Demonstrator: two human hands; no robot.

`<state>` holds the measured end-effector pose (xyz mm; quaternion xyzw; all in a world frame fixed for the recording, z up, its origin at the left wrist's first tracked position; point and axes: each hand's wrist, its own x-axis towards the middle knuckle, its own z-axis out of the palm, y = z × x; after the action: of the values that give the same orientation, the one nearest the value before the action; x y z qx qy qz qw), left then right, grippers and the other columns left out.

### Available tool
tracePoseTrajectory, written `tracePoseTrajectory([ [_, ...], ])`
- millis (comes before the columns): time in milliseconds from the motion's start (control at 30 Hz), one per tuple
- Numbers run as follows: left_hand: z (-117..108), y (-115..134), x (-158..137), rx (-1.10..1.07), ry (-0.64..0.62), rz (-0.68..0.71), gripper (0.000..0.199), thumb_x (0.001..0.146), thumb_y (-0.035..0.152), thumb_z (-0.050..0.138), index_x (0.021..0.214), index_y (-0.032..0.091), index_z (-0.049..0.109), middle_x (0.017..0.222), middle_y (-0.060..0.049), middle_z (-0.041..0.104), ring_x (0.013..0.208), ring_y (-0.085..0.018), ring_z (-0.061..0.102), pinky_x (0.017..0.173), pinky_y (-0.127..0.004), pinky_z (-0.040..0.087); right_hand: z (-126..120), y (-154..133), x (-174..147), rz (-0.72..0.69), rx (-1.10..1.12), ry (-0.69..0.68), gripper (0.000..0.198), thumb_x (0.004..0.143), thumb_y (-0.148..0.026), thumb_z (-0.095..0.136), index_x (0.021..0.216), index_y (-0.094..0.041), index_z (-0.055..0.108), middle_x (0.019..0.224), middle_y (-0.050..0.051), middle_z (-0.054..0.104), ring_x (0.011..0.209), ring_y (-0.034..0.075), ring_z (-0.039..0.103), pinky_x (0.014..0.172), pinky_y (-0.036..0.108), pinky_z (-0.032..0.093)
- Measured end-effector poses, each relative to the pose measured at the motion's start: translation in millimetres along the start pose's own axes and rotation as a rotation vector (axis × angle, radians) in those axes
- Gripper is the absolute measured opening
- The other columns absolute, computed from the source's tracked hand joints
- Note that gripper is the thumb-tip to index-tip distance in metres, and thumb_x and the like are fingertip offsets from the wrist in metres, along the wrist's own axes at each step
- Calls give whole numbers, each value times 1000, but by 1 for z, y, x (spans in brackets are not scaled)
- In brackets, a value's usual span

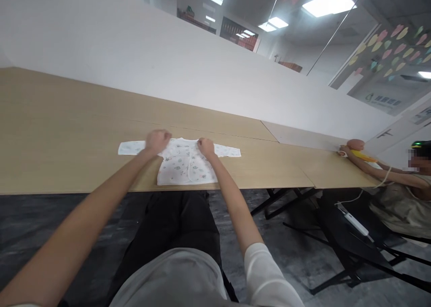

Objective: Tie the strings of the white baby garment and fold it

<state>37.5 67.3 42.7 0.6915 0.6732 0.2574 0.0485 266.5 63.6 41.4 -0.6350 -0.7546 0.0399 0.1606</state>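
A white baby shirt [180, 163] with a small printed pattern lies front side up on the table, its sleeves spread out to both sides and its hem near the table's front edge. My left hand [157, 142], slightly blurred, is over the shoulder where the left sleeve begins. Its fingers are curled in, and whatever they hold is hidden. At the opposite shoulder, close to the collar, my right hand [205, 146] is closed with its fingers pinched on the fabric.
The long wooden table [67, 118] runs along a white partition [134, 60] with glass above. At far right a seated person's arms reach to a doll [356, 145] in yellow. A black chair [353, 239] holding a white power strip [357, 225] stands at right.
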Motion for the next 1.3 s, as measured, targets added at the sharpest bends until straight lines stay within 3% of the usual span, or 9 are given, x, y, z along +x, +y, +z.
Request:
tracePoseTrajectory([
  [133, 52, 57, -4, -239, -85, 11, 32, 91, 27, 47, 99, 19, 77, 107, -12, 76, 98, -25, 68, 86, -31, 49, 30, -26, 13, 35, 155, 16, 30, 98, -14, 48, 103, -17, 77, 110, 12, 76, 100, 21, 69, 87, 27, 51],
  [300, 86, 61, -8, -236, -52, -39, 36, 89, 22, 46, 99, 17, 79, 106, -15, 77, 100, -27, 68, 88, -33, 51, 57, -17, 12, 48, 206, 89, 35, 97, -11, 45, 110, -14, 77, 116, 14, 73, 108, 19, 67, 99, 26, 48],
  [467, 91, 55, -1, -188, -104, -68, 33, 87, 25, 51, 98, 15, 80, 106, -17, 77, 97, -31, 70, 80, -35, 52, 64, -11, 11, 34, 243, 103, 35, 96, -12, 46, 112, -12, 76, 120, 15, 71, 110, 19, 66, 103, 26, 45],
  [633, 97, 52, -4, -256, -21, -55, 29, 85, 22, 53, 99, 19, 78, 105, -12, 77, 97, -28, 70, 83, -34, 52, 64, -11, 11, 84, 331, 129, 29, 93, -12, 49, 105, -16, 75, 111, 10, 73, 107, 18, 67, 100, 26, 49],
  [867, 98, 47, -8, -341, -1, -46, 20, 83, 21, 56, 92, 23, 74, 102, -7, 78, 97, -25, 70, 87, -33, 51, 63, -8, 10, 91, 478, 109, 23, 88, -9, 53, 96, -20, 71, 101, 4, 76, 94, 16, 70, 92, 25, 53],
  [1100, 93, 49, -13, -392, 6, -33, 24, 81, 15, 53, 94, 22, 72, 104, -6, 78, 99, -24, 70, 86, -32, 50, 61, -6, 9, 4, 438, 102, 34, 86, -7, 47, 112, -20, 66, 95, 1, 71, 90, 14, 67, 87, 23, 51],
  [1300, 93, 48, -14, -418, 1, -38, 25, 79, 14, 53, 97, 22, 69, 105, -5, 78, 100, -23, 70, 87, -32, 50, 60, -6, 8, -30, 415, 74, 36, 84, -6, 46, 114, -22, 60, 90, -1, 68, 90, 16, 65, 85, 24, 50],
])
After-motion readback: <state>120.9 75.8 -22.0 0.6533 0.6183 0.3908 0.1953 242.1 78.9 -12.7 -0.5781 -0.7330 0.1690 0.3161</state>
